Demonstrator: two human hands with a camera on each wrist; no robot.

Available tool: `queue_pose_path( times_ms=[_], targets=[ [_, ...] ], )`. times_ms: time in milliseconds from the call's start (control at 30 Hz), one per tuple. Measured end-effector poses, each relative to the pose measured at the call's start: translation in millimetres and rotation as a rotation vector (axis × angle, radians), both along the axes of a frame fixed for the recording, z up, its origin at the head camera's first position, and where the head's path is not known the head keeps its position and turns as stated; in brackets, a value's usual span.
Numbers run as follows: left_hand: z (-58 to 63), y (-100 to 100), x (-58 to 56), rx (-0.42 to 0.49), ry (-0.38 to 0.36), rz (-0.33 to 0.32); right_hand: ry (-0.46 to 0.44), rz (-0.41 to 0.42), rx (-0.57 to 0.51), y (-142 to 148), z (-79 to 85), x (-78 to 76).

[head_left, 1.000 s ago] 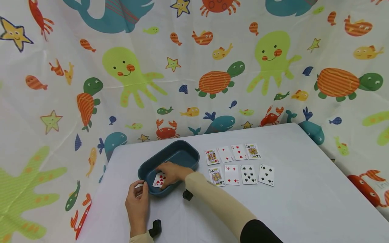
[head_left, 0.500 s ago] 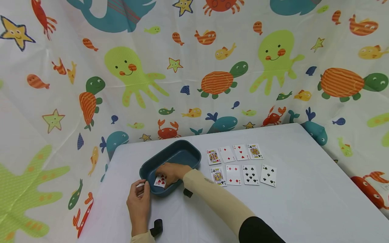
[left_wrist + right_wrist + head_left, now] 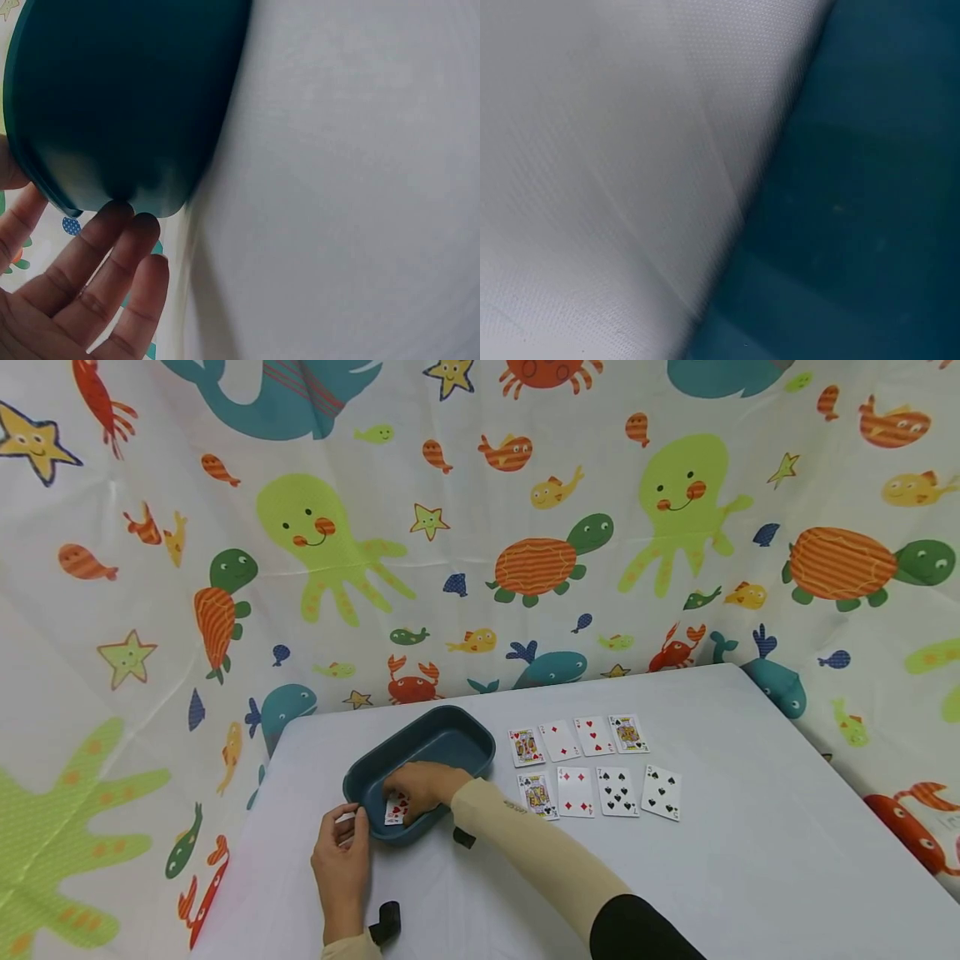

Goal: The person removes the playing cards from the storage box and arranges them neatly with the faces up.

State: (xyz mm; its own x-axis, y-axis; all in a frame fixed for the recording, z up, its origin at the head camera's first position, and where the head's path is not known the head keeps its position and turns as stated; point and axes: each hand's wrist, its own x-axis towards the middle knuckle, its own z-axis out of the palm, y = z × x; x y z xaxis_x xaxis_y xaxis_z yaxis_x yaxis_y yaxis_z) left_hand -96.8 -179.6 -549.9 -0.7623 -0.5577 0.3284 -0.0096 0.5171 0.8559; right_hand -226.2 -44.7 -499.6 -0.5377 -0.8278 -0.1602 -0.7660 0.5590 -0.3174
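A dark blue oblong tub (image 3: 454,740) stands on the white table. My left hand (image 3: 341,864) is at its near left end. In the left wrist view, the thumb and index finger (image 3: 22,217) are at the tub's rim, and other fingertips touch its outer wall. My right hand (image 3: 422,785) reaches down inside the tub with curled fingers and holds a playing card (image 3: 395,810) with red hearts. The hand covers part of this card and hides its fingertips. Only the tub's side (image 3: 855,202) and cloth show in the right wrist view.
Right of the tub, playing cards lie face up in two rows, among them a king (image 3: 537,797) and a spade card (image 3: 662,792) set at a slant. A white curtain (image 3: 465,485) printed with sea animals hangs behind the table (image 3: 750,877).
In the tub, the heart card has turned and shifted slightly under my right hand, which has moved a little. My left hand stays at the tub's end. The face-up rows are unchanged.
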Motion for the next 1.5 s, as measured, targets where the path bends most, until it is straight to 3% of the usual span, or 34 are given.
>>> queue_pose_path(
  times_ms=[433,667,1100,1500],
  targets=[
    [-0.8,-0.8,-0.6,0.004,0.001,-0.003,0.031,-0.016,-0.016,1.6,-1.9,-0.7],
    [0.5,-0.2,0.3,0.0,-0.01,-0.007,-0.016,-0.117,-0.024,10.6,-1.2,-5.9],
    [2.5,0.7,0.6,-0.001,-0.029,-0.001,-0.019,-0.096,-0.009,12.1,2.1,-7.4],
    [1.5,0.9,0.2,-0.007,-0.025,0.001,-0.005,-0.167,-0.022,11.5,1.6,-3.2]
  ],
)
